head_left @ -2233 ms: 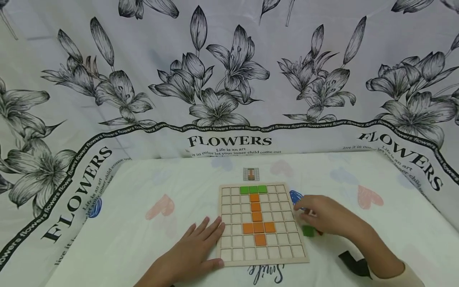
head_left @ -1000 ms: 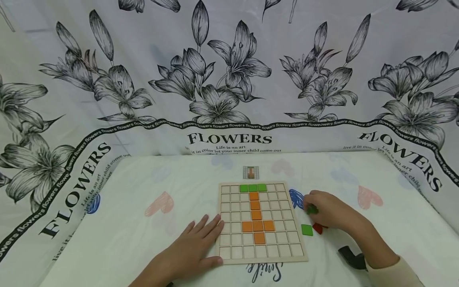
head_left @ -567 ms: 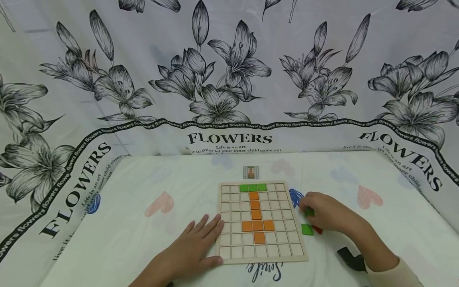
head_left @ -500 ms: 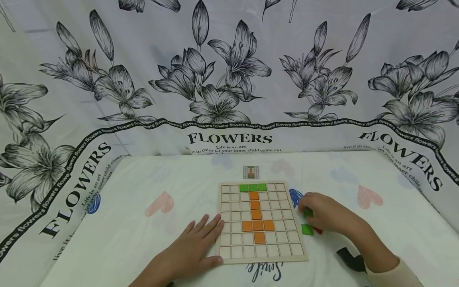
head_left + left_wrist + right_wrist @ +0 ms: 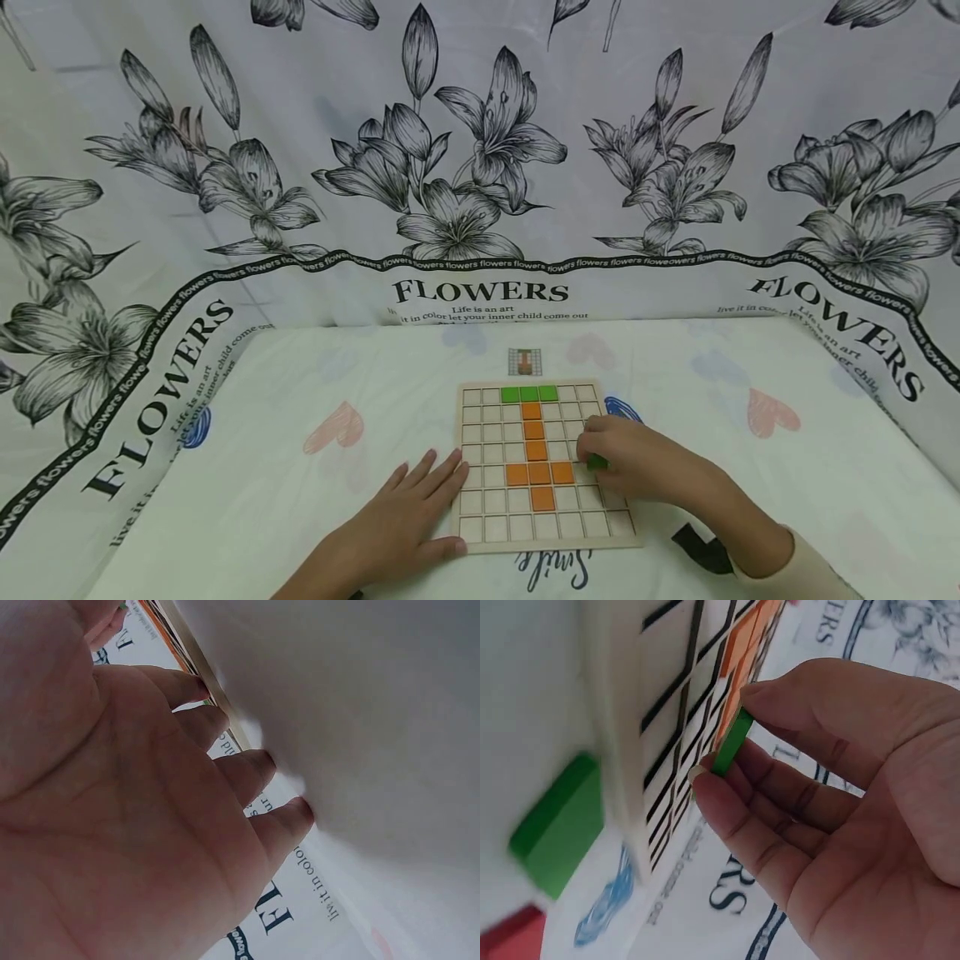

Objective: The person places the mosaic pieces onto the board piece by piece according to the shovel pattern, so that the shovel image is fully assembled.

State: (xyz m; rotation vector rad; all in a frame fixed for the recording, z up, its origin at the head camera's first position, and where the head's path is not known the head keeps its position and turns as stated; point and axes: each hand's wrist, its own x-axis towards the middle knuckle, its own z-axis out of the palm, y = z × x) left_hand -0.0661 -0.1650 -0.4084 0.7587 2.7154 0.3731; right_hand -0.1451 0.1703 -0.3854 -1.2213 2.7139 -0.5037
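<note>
My right hand (image 5: 637,458) pinches a green square tile (image 5: 733,741) between thumb and fingers, over the right side of a wooden grid board (image 5: 480,527). In the head view only a bit of that tile shows beneath the hand. A row of green tiles (image 5: 528,394) lies in the board's top row. Below it, orange tiles (image 5: 539,474) form a column with a short crossbar. My left hand (image 5: 405,512) lies flat with fingers spread, fingertips at the board's left edge. The left wrist view shows its palm and straight fingers (image 5: 247,774).
Beyond the board lies a small pattern card (image 5: 525,362). To its right, a loose green tile (image 5: 559,825) and a red piece (image 5: 514,935) lie on the cloth, hidden by the right arm in the head view. A black band (image 5: 701,550) sits by the right wrist.
The right hand picked up a green tile from right of the board, shifted it in its fingers, then moved left with it over the board. The left hand stayed in place.
</note>
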